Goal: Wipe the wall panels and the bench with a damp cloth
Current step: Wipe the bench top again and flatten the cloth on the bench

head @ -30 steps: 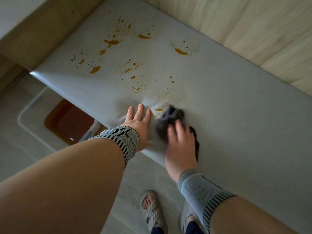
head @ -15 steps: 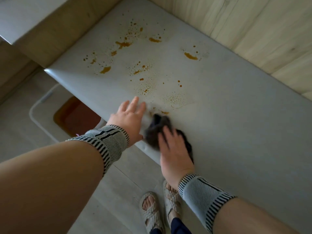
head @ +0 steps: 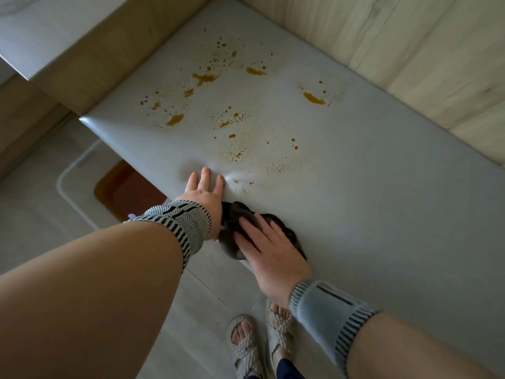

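Progress on the pale grey padded table (head: 369, 214) looks slight: orange-brown splatter stains (head: 205, 77) cover most of its far left part, from just past your left fingers (head: 204, 177) out toward the corner, so you have most of the wiping ahead of you. Only the strip along the near edge, beside your hands, looks free of spots. The light wooden wall panels (head: 410, 50) behind the table show no clear sign either way, so I cannot tell whether you have wiped them.

Your left hand (head: 202, 195) lies flat with straight fingers, pressing a dent into the padding. Your right hand (head: 270, 255) rests on the dark grey crumpled cloth (head: 232, 228), fingers spread and pressing it down at the near edge, just beside your left wrist. The nearest small stains sit just beyond the cloth; I judge those are your next target.
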